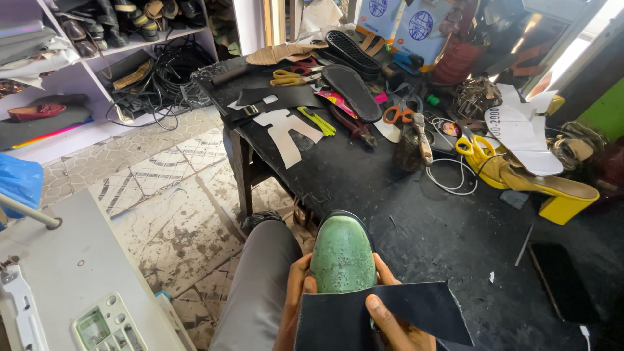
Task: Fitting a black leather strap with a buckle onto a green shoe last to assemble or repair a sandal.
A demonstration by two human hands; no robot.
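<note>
A green shoe last [342, 255] rests toe-up on my lap at the bottom centre, against the black worktable [416, 214]. A dark piece of leather [383, 313] lies draped across its rear part. My left hand [296, 299] grips the last's left side and the leather's edge. My right hand [393, 318] holds the leather from the right, thumb pressed on top, fingers against the last.
The table holds black soles [351, 88], white paper patterns [286, 133], orange scissors [398, 114], yellow scissors [473, 147], a yellow heeled shoe [546, 188], a white cable and a dark phone [562, 283]. Shelves with shoes stand far left. A white machine [71, 286] is at bottom left.
</note>
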